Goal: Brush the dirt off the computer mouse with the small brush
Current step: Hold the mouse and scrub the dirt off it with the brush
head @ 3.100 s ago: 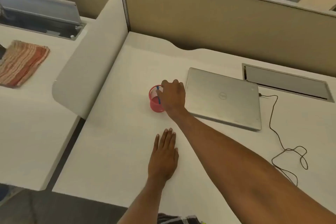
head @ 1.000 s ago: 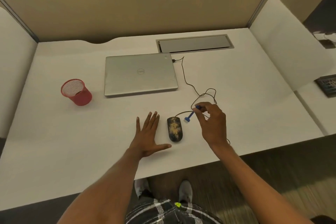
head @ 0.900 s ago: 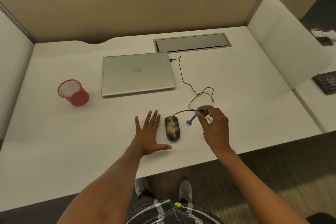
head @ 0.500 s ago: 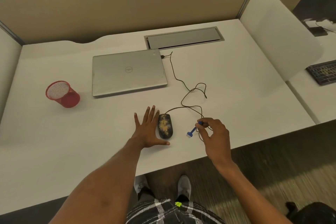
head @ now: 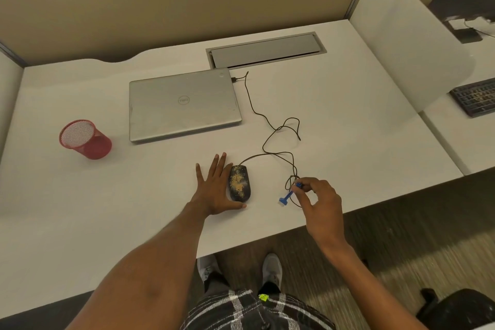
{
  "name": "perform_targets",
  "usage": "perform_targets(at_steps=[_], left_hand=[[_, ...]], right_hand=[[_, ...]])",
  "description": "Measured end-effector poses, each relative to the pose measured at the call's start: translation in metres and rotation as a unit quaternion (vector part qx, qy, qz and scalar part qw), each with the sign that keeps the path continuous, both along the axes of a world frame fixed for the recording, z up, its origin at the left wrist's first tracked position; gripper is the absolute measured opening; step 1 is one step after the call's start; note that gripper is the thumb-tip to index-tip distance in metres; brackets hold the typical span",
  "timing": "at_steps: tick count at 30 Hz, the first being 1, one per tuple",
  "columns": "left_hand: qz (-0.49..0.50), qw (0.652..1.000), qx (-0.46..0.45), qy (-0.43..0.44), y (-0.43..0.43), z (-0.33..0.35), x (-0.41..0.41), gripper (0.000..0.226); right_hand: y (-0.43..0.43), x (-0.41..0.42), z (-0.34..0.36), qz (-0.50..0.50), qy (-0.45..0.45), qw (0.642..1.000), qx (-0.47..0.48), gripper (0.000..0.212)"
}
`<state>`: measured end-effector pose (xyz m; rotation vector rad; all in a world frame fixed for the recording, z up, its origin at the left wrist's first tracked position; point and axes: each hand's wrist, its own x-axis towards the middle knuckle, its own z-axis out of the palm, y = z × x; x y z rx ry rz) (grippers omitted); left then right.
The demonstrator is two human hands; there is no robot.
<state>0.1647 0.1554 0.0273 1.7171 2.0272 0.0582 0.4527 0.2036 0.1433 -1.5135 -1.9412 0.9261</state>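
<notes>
A black wired computer mouse (head: 239, 183) lies near the front edge of the white desk (head: 348, 120), its top speckled with yellowish dirt. My left hand (head: 217, 187) rests flat on the desk, fingers spread, against the mouse's left side with the thumb curling under its near end. To the right of the mouse, my right hand (head: 320, 202) pinches the handle of a small blue brush (head: 288, 196). The brush head points down and left, a short way from the mouse and just above the desk.
The mouse's cable (head: 278, 131) loops across the desk up to a closed silver laptop (head: 183, 104). A red mesh pen cup (head: 84, 139) stands at the left. A cable hatch (head: 266, 49) sits behind the laptop. A white divider (head: 407, 35) and a keyboard (head: 475, 96) are at the right.
My right hand took the brush from the red cup and carried it over beside the mouse, lowering it toward the desk. My left hand slid up against the mouse's left side.
</notes>
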Motion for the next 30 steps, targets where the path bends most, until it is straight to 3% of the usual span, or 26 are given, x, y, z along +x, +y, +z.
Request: perform_targets(at_steps=[17, 30], left_hand=[[0.024, 0.998, 0.05, -0.007, -0.014, 0.002, 0.024, 0.136], [0.056, 0.998, 0.03, 0.009, -0.057, 0.016, 0.079, 0.132]], right_hand=[[-0.012, 0.006, 0.0, 0.049, 0.014, 0.999, 0.006, 0.019], [-0.037, 0.018, 0.025, 0.108, 0.071, 0.992, -0.002, 0.015]])
